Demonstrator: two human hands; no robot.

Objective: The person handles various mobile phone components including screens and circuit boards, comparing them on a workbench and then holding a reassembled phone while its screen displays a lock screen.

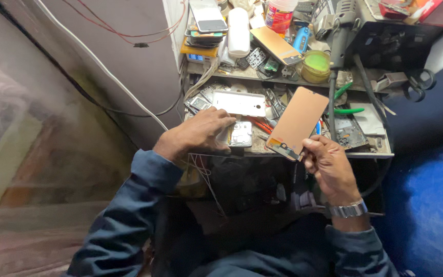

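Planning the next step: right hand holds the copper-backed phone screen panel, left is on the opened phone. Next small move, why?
Probably lower the copper-backed screen panel, held by the right hand, toward the opened phone body that the left hand steadies; the panel hangs tilted beside it.

Display panel (297, 121) lies right of opened phone (240, 134).

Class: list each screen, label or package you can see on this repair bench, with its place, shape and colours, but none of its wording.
Copper display panel: flat rectangle, held in right hand.
Phone: top shelf, dark glossy screen.
Tub: top shelf, white with red label.
White phone back: lower shelf, beyond left hand.
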